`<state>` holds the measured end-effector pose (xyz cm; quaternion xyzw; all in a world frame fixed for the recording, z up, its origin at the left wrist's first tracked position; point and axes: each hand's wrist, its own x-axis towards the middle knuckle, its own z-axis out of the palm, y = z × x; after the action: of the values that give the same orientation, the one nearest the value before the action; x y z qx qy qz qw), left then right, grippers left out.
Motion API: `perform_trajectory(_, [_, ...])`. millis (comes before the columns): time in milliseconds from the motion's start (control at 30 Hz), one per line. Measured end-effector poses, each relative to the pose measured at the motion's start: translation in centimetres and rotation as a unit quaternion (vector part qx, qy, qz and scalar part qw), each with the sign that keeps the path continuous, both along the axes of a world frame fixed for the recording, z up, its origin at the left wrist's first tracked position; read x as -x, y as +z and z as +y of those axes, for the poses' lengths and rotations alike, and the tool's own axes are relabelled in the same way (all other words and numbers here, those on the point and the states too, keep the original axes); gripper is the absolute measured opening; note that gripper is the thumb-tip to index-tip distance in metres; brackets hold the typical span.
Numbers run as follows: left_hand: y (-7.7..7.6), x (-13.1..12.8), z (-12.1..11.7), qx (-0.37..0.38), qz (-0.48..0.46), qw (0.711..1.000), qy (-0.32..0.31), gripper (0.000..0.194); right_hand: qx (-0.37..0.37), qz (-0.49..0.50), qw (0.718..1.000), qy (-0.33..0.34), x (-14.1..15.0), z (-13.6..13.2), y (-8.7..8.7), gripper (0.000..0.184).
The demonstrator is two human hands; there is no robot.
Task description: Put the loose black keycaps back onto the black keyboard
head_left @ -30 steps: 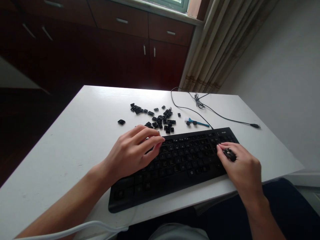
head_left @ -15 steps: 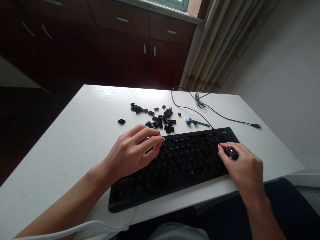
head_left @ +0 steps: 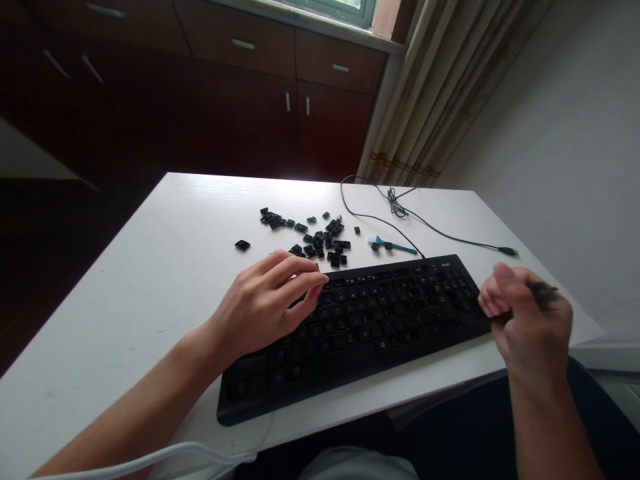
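Note:
A black keyboard [head_left: 350, 340] lies slanted on the white table, with gaps where keycaps are off. Over its upper left part is my left hand [head_left: 273, 297], its fingers bent and the thumb and fingertips drawn together. Whether anything is pinched there is hidden. Off the keyboard's right end my right hand [head_left: 530, 320] is raised and closed, smeared by motion. A slim black tool [head_left: 545, 291] sticks out of that fist; its kind is unclear. Loose black keycaps [head_left: 320, 243] lie in a scattered pile behind the keyboard.
A blue-handled brush [head_left: 397, 247] lies behind the keyboard, with two keycaps by it. The keyboard's cable [head_left: 450, 235] loops across the back right of the white table [head_left: 125, 267]. A white cord [head_left: 175, 450] crosses the near left. Beyond stand brown cabinets [head_left: 240, 113] and a curtain [head_left: 410, 100].
My right hand has moved right and away from the keyboard's number keys, turning as it goes, with the black tool still in it. My left hand has stayed in place.

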<state>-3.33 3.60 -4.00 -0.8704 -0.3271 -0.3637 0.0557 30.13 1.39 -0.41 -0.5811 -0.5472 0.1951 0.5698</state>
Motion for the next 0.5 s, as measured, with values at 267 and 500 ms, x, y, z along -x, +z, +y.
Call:
perform_trajectory(267, [-0.2,0.1,0.2,0.005,0.001,1.0,0.001,0.026,-0.064,0.15,0.973,0.164,0.8,4.1,1.3,0.052])
perform_trajectory(500, [-0.2,0.2,0.2,0.016,-0.002,1.0,0.002,0.026,-0.077,0.115,0.972,0.191,1.3,4.7,-1.2,0.048])
